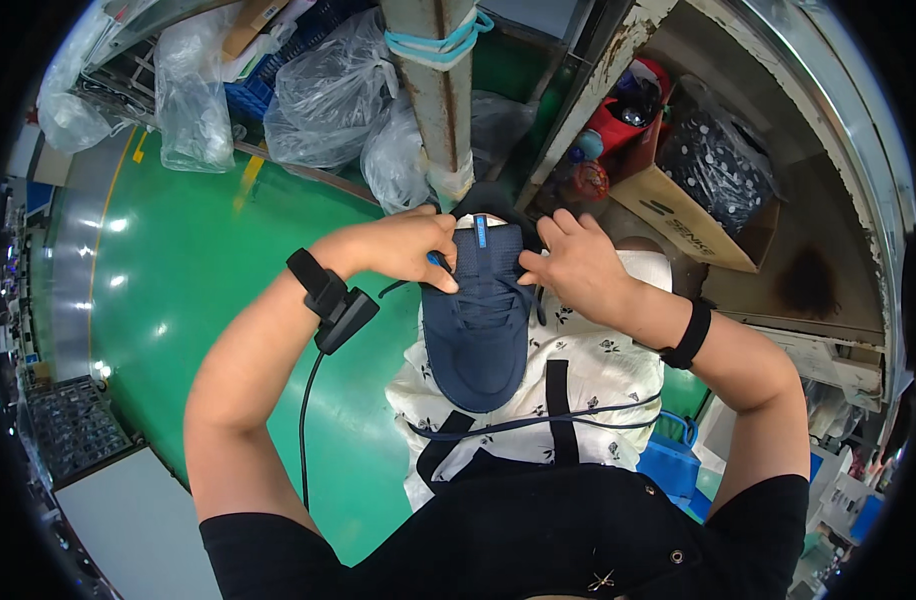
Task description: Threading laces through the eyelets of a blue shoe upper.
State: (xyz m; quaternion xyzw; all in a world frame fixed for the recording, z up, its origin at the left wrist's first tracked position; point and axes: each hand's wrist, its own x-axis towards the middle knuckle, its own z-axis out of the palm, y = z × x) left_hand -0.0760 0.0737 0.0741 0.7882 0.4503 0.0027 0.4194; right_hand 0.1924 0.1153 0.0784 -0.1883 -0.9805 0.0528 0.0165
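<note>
A dark navy sneaker (476, 335) rests on my lap, its toe toward me and its opening away from me. Its tongue stands up in the middle and bears a small blue tag (481, 232). Laces cross below the tongue, and a dark loose end shows on either side. My left hand (415, 245) is closed on the left edge by the opening; a bit of blue shows beside its fingers. On the opposite edge, my right hand (578, 262) pinches with thumb and fingers. Exactly what lies between the fingertips is partly hidden.
A white patterned cloth (598, 345) covers my lap, with dark cords across it. Just beyond the shoe stands a metal post (433, 100). Plastic bags (333, 90) lie at the far left, and a cardboard box (683, 215) at the right. A cable (305, 430) hangs from my left wrist.
</note>
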